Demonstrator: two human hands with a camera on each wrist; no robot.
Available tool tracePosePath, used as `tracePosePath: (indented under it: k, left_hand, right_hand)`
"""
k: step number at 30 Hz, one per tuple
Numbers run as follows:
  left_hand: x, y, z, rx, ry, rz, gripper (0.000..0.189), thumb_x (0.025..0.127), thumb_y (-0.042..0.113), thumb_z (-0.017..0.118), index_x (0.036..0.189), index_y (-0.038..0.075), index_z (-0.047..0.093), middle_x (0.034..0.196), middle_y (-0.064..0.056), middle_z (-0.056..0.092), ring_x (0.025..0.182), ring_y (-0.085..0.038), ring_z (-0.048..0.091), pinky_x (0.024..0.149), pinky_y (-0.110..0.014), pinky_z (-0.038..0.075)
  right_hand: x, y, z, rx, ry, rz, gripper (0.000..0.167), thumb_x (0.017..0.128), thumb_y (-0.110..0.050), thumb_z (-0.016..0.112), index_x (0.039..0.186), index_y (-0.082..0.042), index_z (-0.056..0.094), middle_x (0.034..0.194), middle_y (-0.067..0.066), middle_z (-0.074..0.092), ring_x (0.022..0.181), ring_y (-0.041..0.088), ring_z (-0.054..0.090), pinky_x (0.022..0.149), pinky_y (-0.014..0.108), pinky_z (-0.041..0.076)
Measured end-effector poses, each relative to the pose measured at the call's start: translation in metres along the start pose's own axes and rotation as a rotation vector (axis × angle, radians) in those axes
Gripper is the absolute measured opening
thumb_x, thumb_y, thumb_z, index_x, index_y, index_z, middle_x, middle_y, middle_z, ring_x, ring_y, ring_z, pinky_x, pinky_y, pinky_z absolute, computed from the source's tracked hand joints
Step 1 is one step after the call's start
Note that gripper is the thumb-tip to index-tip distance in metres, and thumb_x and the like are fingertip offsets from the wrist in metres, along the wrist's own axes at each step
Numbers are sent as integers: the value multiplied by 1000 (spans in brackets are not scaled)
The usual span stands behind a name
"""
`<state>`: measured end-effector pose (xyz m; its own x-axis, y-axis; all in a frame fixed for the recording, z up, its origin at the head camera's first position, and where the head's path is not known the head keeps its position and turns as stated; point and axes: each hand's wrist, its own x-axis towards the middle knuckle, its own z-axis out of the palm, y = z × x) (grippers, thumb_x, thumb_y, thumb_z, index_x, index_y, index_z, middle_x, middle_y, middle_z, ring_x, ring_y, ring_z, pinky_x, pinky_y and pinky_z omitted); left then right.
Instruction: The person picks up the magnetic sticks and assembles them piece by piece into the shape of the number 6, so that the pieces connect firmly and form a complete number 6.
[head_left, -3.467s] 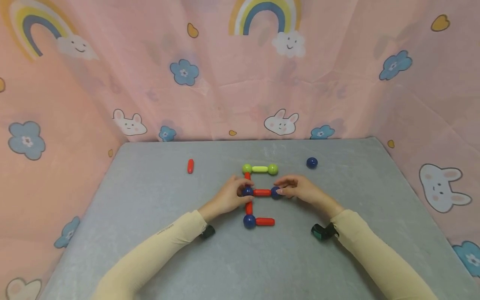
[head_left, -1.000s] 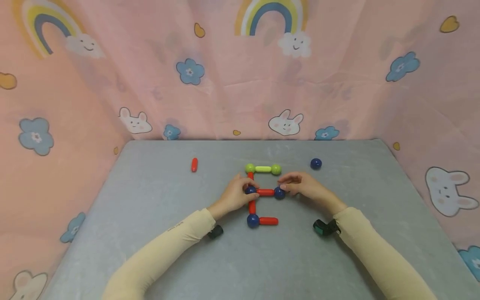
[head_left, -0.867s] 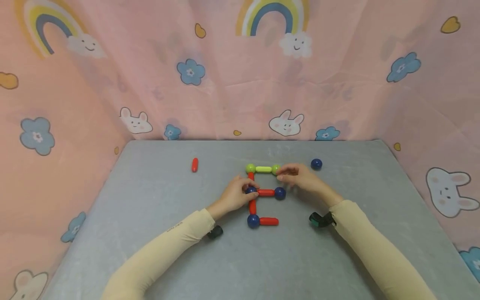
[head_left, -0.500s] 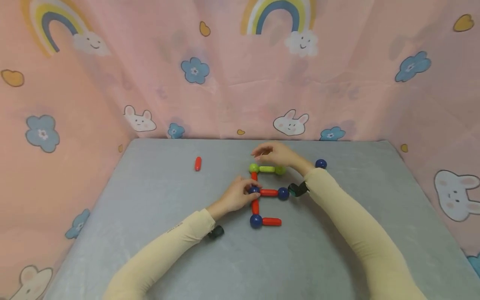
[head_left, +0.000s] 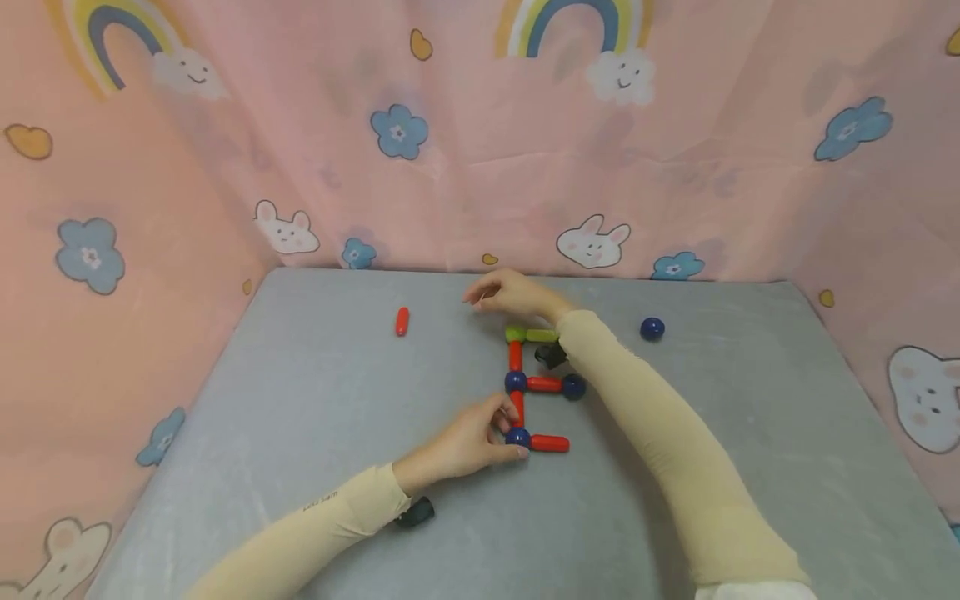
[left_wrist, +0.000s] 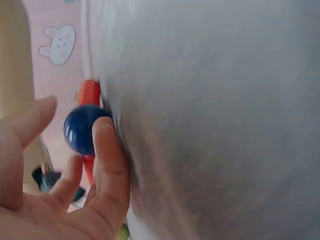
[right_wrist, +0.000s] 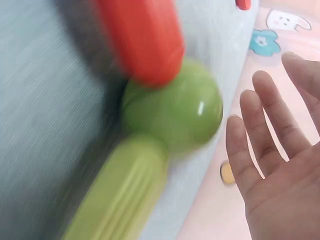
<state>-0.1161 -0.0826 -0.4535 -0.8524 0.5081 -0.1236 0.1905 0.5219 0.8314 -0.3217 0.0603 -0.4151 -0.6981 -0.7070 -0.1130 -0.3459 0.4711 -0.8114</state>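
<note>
My left hand (head_left: 468, 437) is at the lower blue ball (head_left: 517, 438), its fingers curved beside it. In the left wrist view, one finger overlaps that blue ball (left_wrist: 82, 129), with a gap between the ball and another digit. From this ball, red sticks (head_left: 516, 357) run up through a middle blue ball (head_left: 515, 381) to a green ball (head_left: 515, 333). Further red sticks (head_left: 550, 443) point right, one ending in a blue ball (head_left: 573, 387). My right hand (head_left: 513, 296) hovers behind the green ball with fingers extended, holding nothing; its forearm hides the right green ball.
A loose red stick (head_left: 402, 322) lies at the back left of the grey table (head_left: 337, 392). A loose blue ball (head_left: 653, 328) sits at the back right. Pink patterned cloth (head_left: 465, 192) hangs behind the table and along its sides.
My right hand has left the right blue ball of the middle row and swept left over the green top. My left hand has shifted from the middle blue ball to the lower one.
</note>
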Motion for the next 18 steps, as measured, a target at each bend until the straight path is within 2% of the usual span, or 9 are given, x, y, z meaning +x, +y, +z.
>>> tracePosePath:
  k: [3,9,14,16,18]
  left_hand:
    - [-4,-1,4,20,8,18,33,86,21,78,109,12,57,96,-4,63,68,-4,54,63,-18,48]
    - [-7,-3,4,6,19,-8,28,87,22,77,103,7,58,84,0,61,66,-3,53,60,-16,46]
    - [-5,-6,3,24,14,16,26,88,23,76,100,4,62,77,1,61,62,-2,51,58,-16,44]
    - [-5,-7,3,29,10,20,27,88,23,75,100,3,63,76,0,61,61,-2,50,57,-15,44]
    - [-5,-8,2,22,6,17,28,88,24,75,101,2,63,76,1,61,62,-2,50,58,-15,43]
  right_hand:
    - [13,-5,9,-20,-8,-6,29,96,-13,63,124,-9,68,128,11,66,117,26,58,100,43,48]
    - [39,-18,30,-179,-57,-24,34,95,-7,60,127,-17,67,135,5,62,125,25,57,105,40,48]
    - [55,-35,47,-334,-84,-69,42,94,-5,57,132,-22,65,137,3,59,116,21,56,102,36,48]
    - [62,-39,54,-384,-93,-83,44,94,-4,55,133,-24,63,140,3,57,120,21,54,104,36,46]
    - [67,-41,59,-419,-109,-84,47,94,-2,54,135,-24,62,146,4,52,131,21,50,111,37,42]
